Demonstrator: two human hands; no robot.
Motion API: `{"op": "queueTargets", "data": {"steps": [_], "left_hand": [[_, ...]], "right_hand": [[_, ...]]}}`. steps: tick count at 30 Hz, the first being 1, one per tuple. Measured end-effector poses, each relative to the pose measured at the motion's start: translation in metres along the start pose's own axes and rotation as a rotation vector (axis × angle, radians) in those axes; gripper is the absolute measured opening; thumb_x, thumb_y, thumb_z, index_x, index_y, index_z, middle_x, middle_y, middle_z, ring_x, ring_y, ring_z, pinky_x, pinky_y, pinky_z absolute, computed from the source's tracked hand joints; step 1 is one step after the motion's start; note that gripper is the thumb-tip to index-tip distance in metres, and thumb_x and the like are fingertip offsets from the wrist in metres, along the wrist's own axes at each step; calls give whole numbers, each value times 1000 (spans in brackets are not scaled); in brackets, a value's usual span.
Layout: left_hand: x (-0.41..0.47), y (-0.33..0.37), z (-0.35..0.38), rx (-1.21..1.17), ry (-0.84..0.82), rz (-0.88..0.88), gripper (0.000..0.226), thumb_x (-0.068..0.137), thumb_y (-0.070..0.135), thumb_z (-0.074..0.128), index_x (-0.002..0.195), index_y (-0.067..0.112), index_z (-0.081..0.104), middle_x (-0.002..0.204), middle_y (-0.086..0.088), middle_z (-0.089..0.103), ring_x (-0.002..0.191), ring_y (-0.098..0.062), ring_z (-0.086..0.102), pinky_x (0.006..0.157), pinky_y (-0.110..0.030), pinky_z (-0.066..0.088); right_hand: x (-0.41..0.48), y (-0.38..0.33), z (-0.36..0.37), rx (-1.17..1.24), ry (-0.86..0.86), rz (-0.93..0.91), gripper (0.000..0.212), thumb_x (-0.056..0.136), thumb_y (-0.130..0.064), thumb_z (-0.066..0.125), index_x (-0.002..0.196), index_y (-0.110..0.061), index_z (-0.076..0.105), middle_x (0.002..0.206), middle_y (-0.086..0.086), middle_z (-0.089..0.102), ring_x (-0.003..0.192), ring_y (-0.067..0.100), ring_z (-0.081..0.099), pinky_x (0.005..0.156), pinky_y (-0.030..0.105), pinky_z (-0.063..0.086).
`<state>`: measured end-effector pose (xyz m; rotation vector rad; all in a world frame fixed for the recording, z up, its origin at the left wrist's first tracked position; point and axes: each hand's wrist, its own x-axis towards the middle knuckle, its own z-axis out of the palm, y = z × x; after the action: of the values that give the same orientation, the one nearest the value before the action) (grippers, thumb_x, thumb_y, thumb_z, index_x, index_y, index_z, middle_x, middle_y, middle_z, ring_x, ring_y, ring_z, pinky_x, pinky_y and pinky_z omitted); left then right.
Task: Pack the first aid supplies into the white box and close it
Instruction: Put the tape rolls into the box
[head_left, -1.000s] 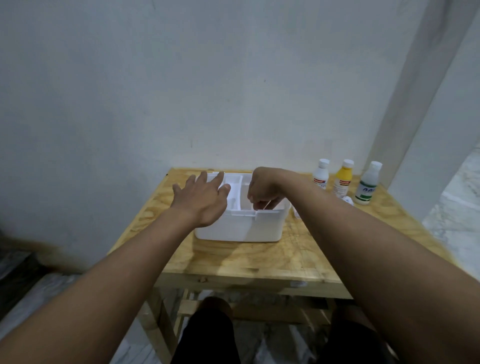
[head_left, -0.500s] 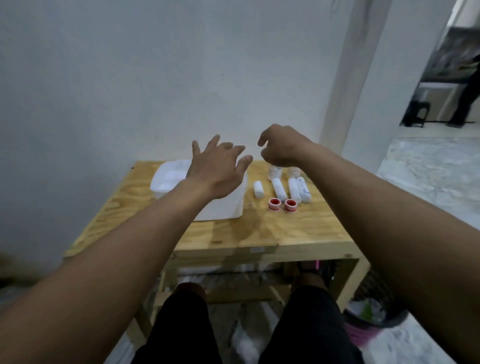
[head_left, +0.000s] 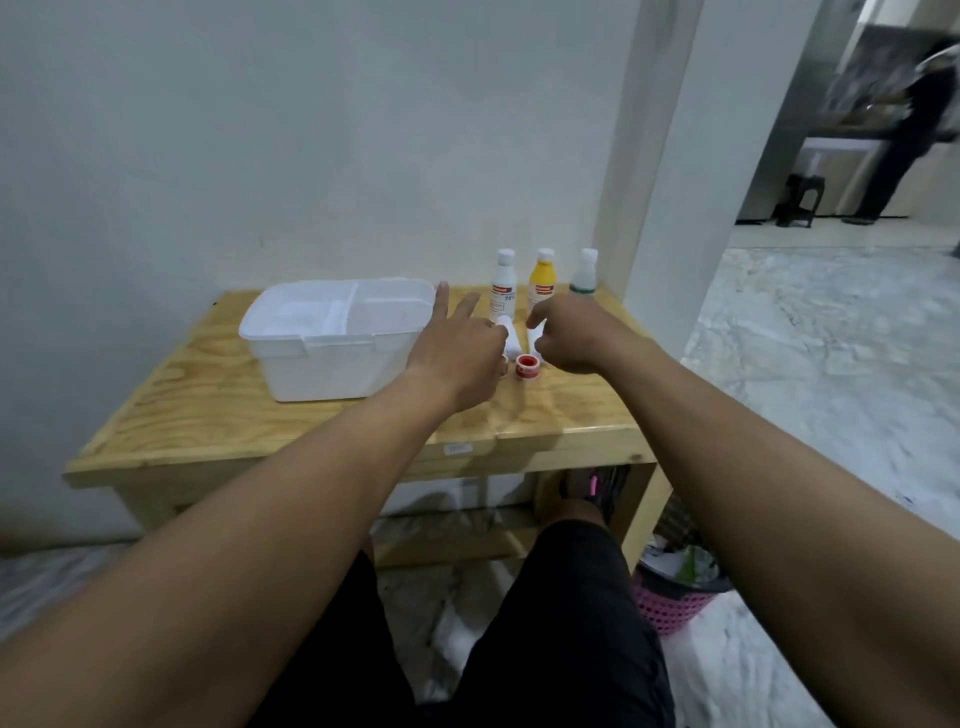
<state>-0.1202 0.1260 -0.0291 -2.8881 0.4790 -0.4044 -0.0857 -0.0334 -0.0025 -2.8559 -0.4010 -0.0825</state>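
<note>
The open white box (head_left: 311, 340) stands on the left half of the wooden table (head_left: 218, 415). My left hand (head_left: 457, 351) is just right of it, thumb and first fingers closed on a white bandage roll (head_left: 506, 332), the outer two fingers sticking out. My right hand (head_left: 571, 338) is curled over a second white roll (head_left: 535, 335), gripping it between thumb and forefinger. Both rolls are low, at the table top. A red tape roll (head_left: 528, 366) lies between my hands; another is mostly hidden under my left hand.
Three bottles stand at the table's back edge: white (head_left: 504, 288), yellow (head_left: 543, 283) and clear with a green label (head_left: 586, 273). A wall corner rises right of the table. A pink waste basket (head_left: 675, 597) sits on the floor. A person stands far off in the doorway.
My view has swung back toward the table. Both hands have dropped from above the box and table onto the rolls right of the box and closed on them.
</note>
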Motion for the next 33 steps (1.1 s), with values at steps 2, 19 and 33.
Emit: {"op": "queueTargets", "data": {"steps": [2, 19, 33], "left_hand": [[-1, 7, 4, 29, 5, 10, 35, 101, 36, 45, 124, 17, 63, 129, -8, 66, 148, -31, 24, 120, -57, 5], [6, 31, 19, 175, 27, -76, 27, 99, 23, 54, 123, 17, 66, 121, -8, 67, 127, -34, 44, 100, -44, 36], [7, 41, 29, -247, 52, -208, 31, 103, 32, 47, 124, 13, 59, 109, -17, 64, 112, -35, 54, 71, -39, 44]], "right_hand": [[-2, 5, 6, 5, -4, -11, 45, 89, -16, 63, 134, -19, 61, 126, 7, 66, 114, 24, 61, 92, 35, 51], [0, 22, 30, -15, -88, -89, 35, 96, -33, 63, 125, -13, 67, 124, 15, 60, 107, 29, 58, 80, 32, 46], [-3, 36, 23, 19, -41, -46, 26, 95, -31, 62, 95, -7, 71, 99, 8, 66, 90, 25, 61, 69, 30, 40]]}}
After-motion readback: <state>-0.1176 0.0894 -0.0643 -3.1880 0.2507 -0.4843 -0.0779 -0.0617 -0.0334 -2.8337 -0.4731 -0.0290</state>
